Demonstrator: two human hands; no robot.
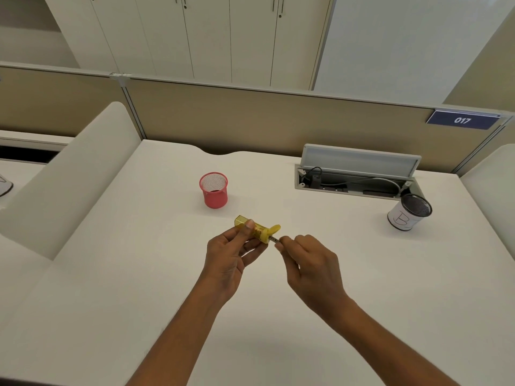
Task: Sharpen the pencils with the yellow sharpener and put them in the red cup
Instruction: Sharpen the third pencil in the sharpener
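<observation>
Currently left hand (227,254) is clamped on the translucent yellow plastic sharpener (255,228), held above the white desk (139,274); right hand (309,263) pinches a short pencil (274,240) with its tip in the sharpener. Red mesh cup (214,190) stands just beyond, white-wrapped mesh cup (408,213) far right.

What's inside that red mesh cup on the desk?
The red cup looks empty: its far mesh wall and part of its bottom show, with no pencils standing in it. The near wall hides the rest of the bottom.
</observation>
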